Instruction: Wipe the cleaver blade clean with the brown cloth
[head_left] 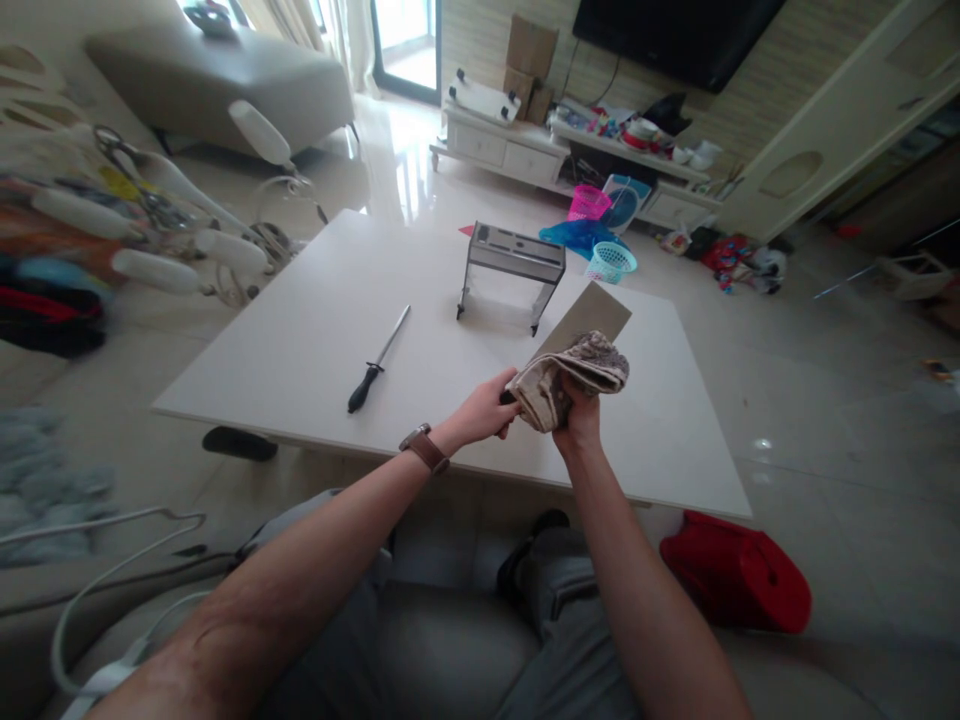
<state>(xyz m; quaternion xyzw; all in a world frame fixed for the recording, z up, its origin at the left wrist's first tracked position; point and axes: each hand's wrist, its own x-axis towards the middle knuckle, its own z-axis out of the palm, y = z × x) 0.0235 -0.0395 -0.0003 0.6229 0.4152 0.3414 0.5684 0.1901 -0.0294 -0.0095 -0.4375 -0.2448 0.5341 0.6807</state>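
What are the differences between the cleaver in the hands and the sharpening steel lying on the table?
The cleaver has a wide, flat blade; the sharpening steel is a thin rod. The left hand holds the cleaver above the table, and the right hand presses a cloth on it; the sharpening steel lies untouched on the table. Both point away from the person.

I saw a glossy pale floor (825, 400), a grey sofa (225, 80), a white cabinet (495, 150) near a dark screen (675, 35), and daylight through the glass door (405, 40).

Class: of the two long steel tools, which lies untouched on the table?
The slim sharpening steel; the broad cleaver is in the left hand.
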